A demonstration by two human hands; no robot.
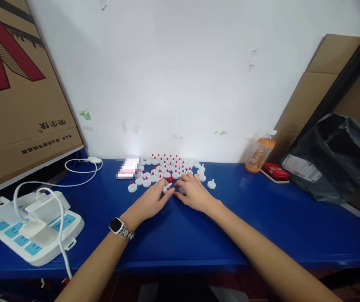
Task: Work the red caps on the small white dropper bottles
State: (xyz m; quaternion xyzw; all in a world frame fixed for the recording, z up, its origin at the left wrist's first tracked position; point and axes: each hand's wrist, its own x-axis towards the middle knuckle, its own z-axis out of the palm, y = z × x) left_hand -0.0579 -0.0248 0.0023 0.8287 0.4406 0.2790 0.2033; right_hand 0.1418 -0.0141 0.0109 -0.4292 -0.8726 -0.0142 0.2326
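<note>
My left hand [156,197] is closed, pinching a white spout cap [166,188] whose narrow spout points up to the right. Close beside it, my right hand [195,193] has its fingers curled over a second white cap [182,191], which they partly hide. The two thumbs nearly meet. Beyond both hands lies a spread of round white caps with spouts [146,183], many of them with small red tips. Several small red tips [169,179] lie in a pile just past my fingertips. One cap without a red tip [211,183] sits apart on the right.
On the blue table [173,239], a white power strip [41,251] with plugs and cables takes up the left. A pixelated rectangle [129,167] lies left of the caps. Rightward are an orange drink bottle [260,152], a red box [275,171] on a phone, and a dark plastic bag [333,159].
</note>
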